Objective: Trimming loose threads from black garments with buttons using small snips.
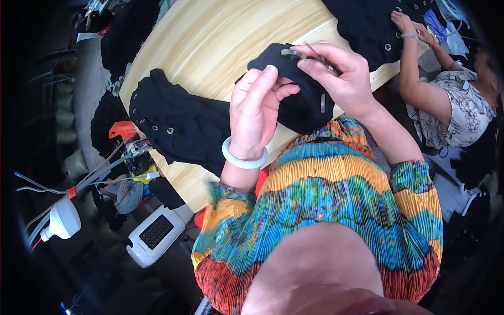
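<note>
My left hand (256, 107), with a pale bangle at its wrist, pinches the edge of a black garment (299, 113) between thumb and fingers. Facing it, my right hand (341, 73) is closed around a thin, dark metal tool (321, 59), its exact kind unclear. The tool lies close to a pale, shiny button (290, 53) on the cloth, near the right fingertips. A second button (323, 103) shows lower on the same garment, seen almost edge-on. The cloth between my hands is raised and folded, and my left fingers partly hide it.
Under the work is a round-edged wooden table (205, 31). Another black piece with buttons (173, 115) lies to the left. At the far right, a co-worker's hands (407, 25) rest on black cloth (362, 31). A white bulb (64, 218) and a white appliance (157, 236) are at lower left.
</note>
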The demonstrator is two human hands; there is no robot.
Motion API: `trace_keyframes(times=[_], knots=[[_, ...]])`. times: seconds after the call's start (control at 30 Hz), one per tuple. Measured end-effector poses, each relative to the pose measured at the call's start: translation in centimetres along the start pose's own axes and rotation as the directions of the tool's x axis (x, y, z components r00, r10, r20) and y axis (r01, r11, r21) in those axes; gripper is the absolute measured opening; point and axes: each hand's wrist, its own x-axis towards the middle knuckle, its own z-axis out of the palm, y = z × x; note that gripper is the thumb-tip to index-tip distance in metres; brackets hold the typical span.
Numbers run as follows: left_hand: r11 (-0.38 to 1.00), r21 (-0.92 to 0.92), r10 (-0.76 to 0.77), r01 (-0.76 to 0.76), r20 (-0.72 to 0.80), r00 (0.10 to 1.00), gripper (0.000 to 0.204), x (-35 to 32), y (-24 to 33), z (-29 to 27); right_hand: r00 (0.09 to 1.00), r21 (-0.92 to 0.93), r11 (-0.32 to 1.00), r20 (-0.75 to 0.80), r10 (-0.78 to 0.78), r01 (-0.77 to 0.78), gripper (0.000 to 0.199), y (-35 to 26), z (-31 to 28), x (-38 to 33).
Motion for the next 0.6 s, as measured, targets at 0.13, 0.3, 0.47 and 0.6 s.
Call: trace_keyframes(times=[0.13,0.3,0.47,0.6], knots=[[1.000,-0.010,0.008,-0.008,-0.014,1.000,0.014,0.0,-0.1,-0.1,0.943,0.373,0.867,0.107,0.315,-0.332,0.022,-0.5,0.0,-0.3],[1.000,-0.009,0.027,-0.027,0.007,1.000,0.014,0.2,-0.1,-0.3,0.939,0.413,0.844,0.135,0.317,-0.344,0.022,-0.4,0.1,-0.1],[0.973,-0.228,-0.001,0.043,0.181,0.983,0.033,1.1,0.3,-1.6,0.929,0.344,0.865,0.195,0.313,-0.364,0.024,0.3,-0.7,0.5],[0.933,-0.358,0.051,0.025,0.202,0.978,0.033,1.6,1.1,-2.6,0.923,0.259,0.893,0.219,0.317,-0.369,0.028,1.3,-0.8,0.4]])
